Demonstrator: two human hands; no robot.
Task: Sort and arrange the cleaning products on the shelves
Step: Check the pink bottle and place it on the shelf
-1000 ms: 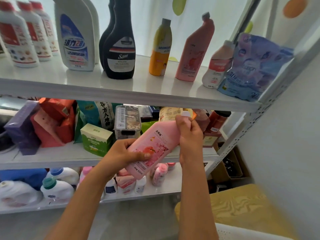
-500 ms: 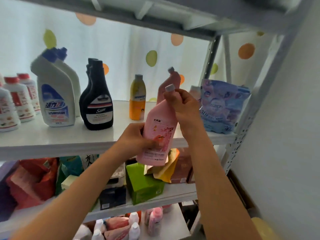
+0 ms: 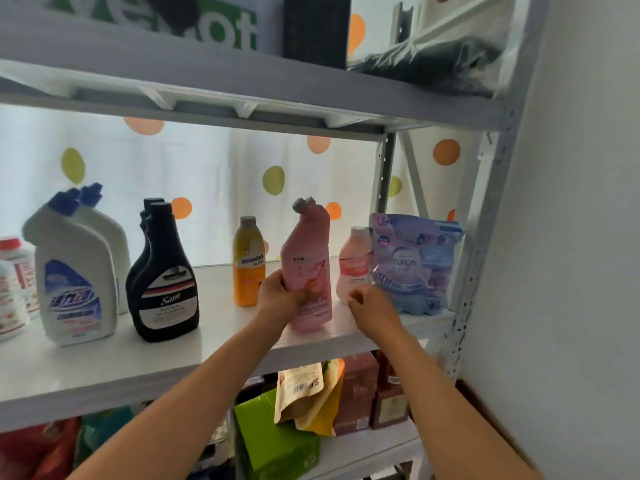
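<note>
Pink bottle [image 3: 308,271] stands upright on the white shelf [image 3: 173,355], between yellow bottle [image 3: 248,261] and small pink bottle [image 3: 353,268]; left hand [image 3: 282,297] grips it — right hand [image 3: 369,306] hovers beside, fingers loosely curled, holding nothing.

Shelving: a pale grey metal shelving unit [image 3: 242,98] with glossy white boards fills the view.
Upright: a perforated grey metal corner post [image 3: 485,216] stands at the unit's right front edge; a second slotted post [image 3: 385,174] rises at its back.
Brace: a slanted grey bar [image 3: 414,174] runs between the two posts.
Wall: a plain white wall [image 3: 581,237] stands just right of the unit.
Backdrop: a white curtain with orange and green dots [image 3: 207,168] hangs behind the unit.
Light: daylight glows through the curtain and shines off the boards.
Floor: a brown strip [image 3: 491,420] shows low beside the unit's right post, too little to identify.
</note>
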